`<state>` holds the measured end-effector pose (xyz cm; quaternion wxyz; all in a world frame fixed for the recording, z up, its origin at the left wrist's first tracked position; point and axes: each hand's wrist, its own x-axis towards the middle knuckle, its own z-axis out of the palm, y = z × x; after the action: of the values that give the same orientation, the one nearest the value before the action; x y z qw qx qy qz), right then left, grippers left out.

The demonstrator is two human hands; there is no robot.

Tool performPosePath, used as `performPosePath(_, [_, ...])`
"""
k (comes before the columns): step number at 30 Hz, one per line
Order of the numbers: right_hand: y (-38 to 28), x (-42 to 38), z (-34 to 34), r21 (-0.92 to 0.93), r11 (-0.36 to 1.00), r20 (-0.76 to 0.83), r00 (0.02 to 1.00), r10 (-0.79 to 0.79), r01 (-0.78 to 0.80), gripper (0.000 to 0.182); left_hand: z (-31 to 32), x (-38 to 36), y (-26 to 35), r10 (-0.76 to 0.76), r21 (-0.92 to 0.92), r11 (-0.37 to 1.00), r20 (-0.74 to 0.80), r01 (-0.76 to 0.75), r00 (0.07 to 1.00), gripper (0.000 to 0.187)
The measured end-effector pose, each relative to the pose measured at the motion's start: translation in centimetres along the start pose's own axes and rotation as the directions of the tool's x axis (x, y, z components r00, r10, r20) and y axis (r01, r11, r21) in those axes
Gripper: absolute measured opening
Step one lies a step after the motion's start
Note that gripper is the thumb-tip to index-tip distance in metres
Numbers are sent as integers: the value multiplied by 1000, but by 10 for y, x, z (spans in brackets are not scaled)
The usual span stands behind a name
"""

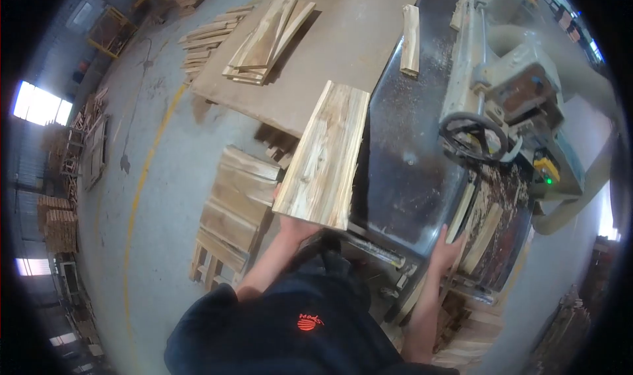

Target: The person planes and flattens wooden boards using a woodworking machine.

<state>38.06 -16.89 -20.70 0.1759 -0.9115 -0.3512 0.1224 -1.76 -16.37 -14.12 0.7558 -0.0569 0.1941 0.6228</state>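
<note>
A wide wooden board (pixel 322 154) with rough bark edges rests in my left hand (pixel 297 229), which grips its near end from below; most of those fingers are hidden under the wood. The board slants away from me, beside the dark metal machine table (pixel 409 157). At the table's right side, my right hand (pixel 447 251) is closed around a long narrow wood strip (pixel 463 207). Another loose wood strip (pixel 481 238) lies just right of that hand, among shavings.
A saw-like machine with a handwheel (pixel 473 138) stands at right. A short wood piece (pixel 410 42) lies on the metal table. Boards (pixel 267 39) are stacked on the brown tabletop (pixel 349 19); more boards (pixel 234 203) sit on a low stack at left.
</note>
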Motion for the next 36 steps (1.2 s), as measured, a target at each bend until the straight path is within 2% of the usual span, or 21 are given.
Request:
performPosePath(3, [18, 7, 7, -6, 1000, -4, 1000, -30, 30, 88, 0, -10, -12, 7, 54, 998, 5, -8, 1000, 89])
performPosePath(6, [14, 3, 1, 39, 999, 4, 1000, -20, 20, 86, -37, -8, -25, 34, 304, 952, -31, -23, 999, 91])
performPosePath(7, [19, 3, 4, 32, 995, -57, 994, -89, 91, 79, -46, -6, -31, 49, 413, 910, -41, -28, 998, 92])
performPosePath(8, [27, 6, 11, 16, 987, -121, 980, -157, 160, 72, -36, -10, -41, 118, 687, 727, -114, -7, 986, 99])
performPosePath(9, [36, 7, 21, 65, 944, -274, 915, -296, 325, 55, -34, -11, -56, 156, 896, 444, -106, 26, 982, 102])
performPosePath(10, [35, 2, 16, 22, 905, -347, 852, -392, 425, 44, -33, -12, -71, 189, 992, 109, -77, 57, 979, 106])
performPosePath(11, [35, -5, 14, 24, 874, -384, 812, -440, 485, 42, -19, -9, -86, 211, 982, -146, -90, 122, 973, 115])
performPosePath(12, [36, -14, 13, 22, 837, -419, 765, -489, 547, 39, -7, -19, -109, 329, 809, -468, -214, 356, 920, 115])
performPosePath(14, [32, -58, 0, 199, 788, -329, 797, -506, 582, 36, -11, -27, -146, 442, 673, -662, -5, 330, 897, 115])
performPosePath(15, [34, -82, -3, 196, 767, -279, 785, -554, 611, 33, -28, -27, -157, 438, 645, -716, 117, 267, 892, 110])
performPosePath(18, [49, -150, -3, 341, 689, -166, 763, -625, 639, 24, -58, -29, -188, 401, 600, -777, 236, 192, 885, 109])
performPosePath(20, [64, -185, 0, 399, 676, -69, 755, -652, 620, 26, -67, -37, -206, 321, 582, -809, 312, 87, 894, 98])
performPosePath(22, [78, -205, 6, 432, 661, -12, 737, -676, 613, 35, -78, -34, -219, 241, 557, -830, 392, -20, 888, 85])
performPosePath(24, [86, -206, 3, 361, 674, 59, 705, -706, 644, 47, -93, -20, -234, 155, 524, -841, 476, -137, 866, 71])
performPosePath(25, [87, -204, 3, 324, 692, 75, 712, -698, 645, 51, -92, -16, -245, 157, 527, -833, 517, -168, 841, 55])
performPosePath(27, [90, -201, 3, 241, 753, 159, 741, -652, 612, 68, -83, -3, -269, 162, 504, -844, 567, -185, 807, 56])
performPosePath(28, [89, -196, 3, 194, 783, 177, 764, -620, 591, 70, -77, 4, -276, 163, 494, -847, 592, -195, 790, 56])
performPosePath(29, [87, -190, 2, 145, 811, 195, 787, -585, 567, 71, -72, 12, -281, 169, 572, -801, 498, -176, 851, 55])
performPosePath(31, [83, -176, 8, 71, 834, 215, 808, -548, 546, 77, -65, 28, -279, 144, 541, -812, 549, -219, 823, 54])
performPosePath(34, [69, -157, 24, 92, 849, 177, 830, -529, 521, 79, -58, 56, -279, 154, 520, -822, 593, -231, 790, 55])
performPosePath(36, [52, -138, 24, 98, 871, 254, 834, -490, 482, 84, -48, 80, -280, 173, 536, -814, 591, -223, 788, 56])
